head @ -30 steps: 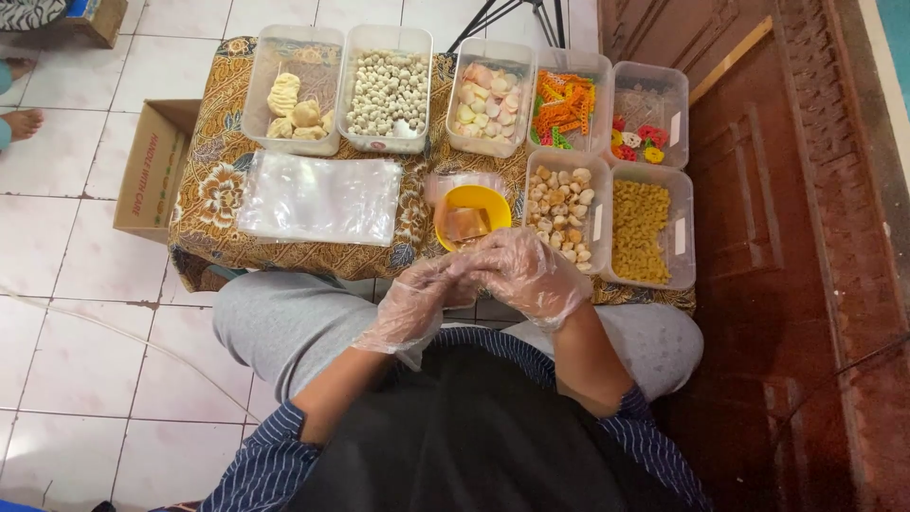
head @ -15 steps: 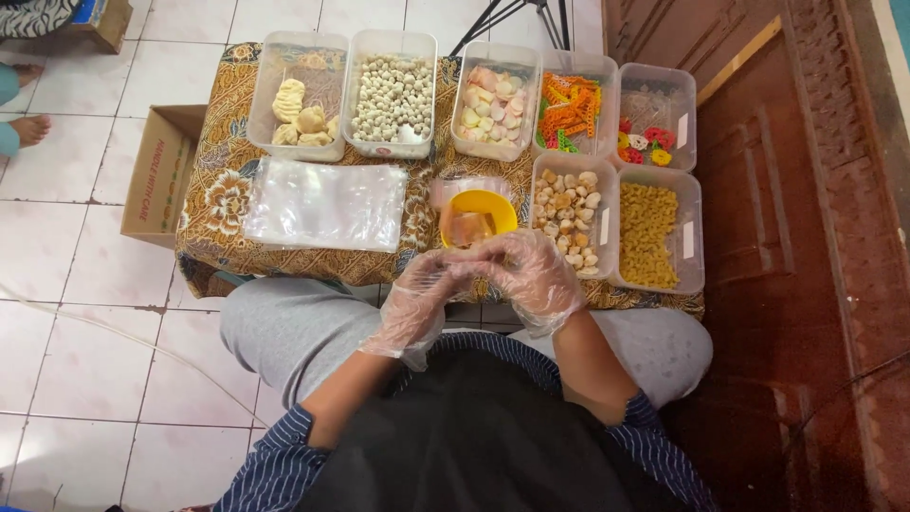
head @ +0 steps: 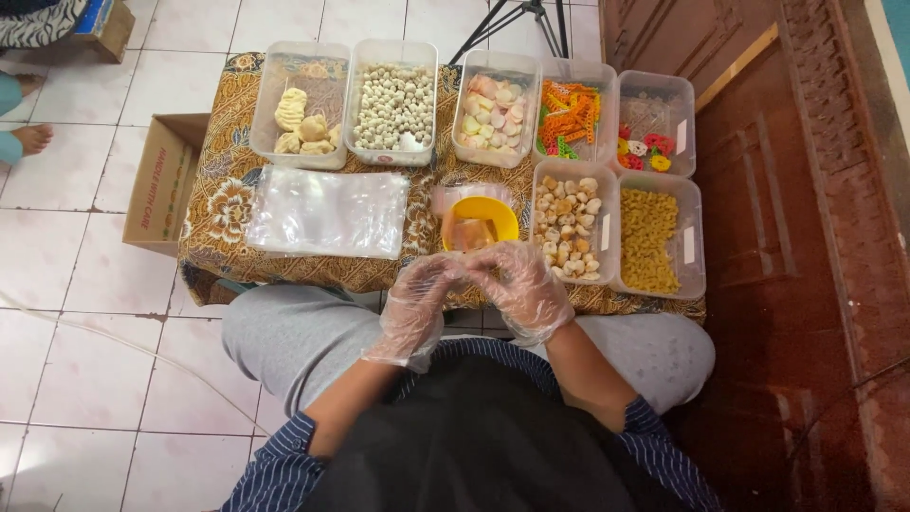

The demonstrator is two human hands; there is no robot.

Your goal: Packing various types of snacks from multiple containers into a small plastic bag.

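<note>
While our gloved hands, left (head: 417,299) and right (head: 517,284), press together before the yellow bowl (head: 479,220), whatever they pinch stays hidden.

A low desk (head: 223,204) under a brown floral cloth stood on the white tiled floor (head: 66,275) and bore seven clear tubs of snacks (head: 393,100) along its back and right, a stack of plastic bags (head: 327,212) and a yellow bowl (head: 480,224).
</note>
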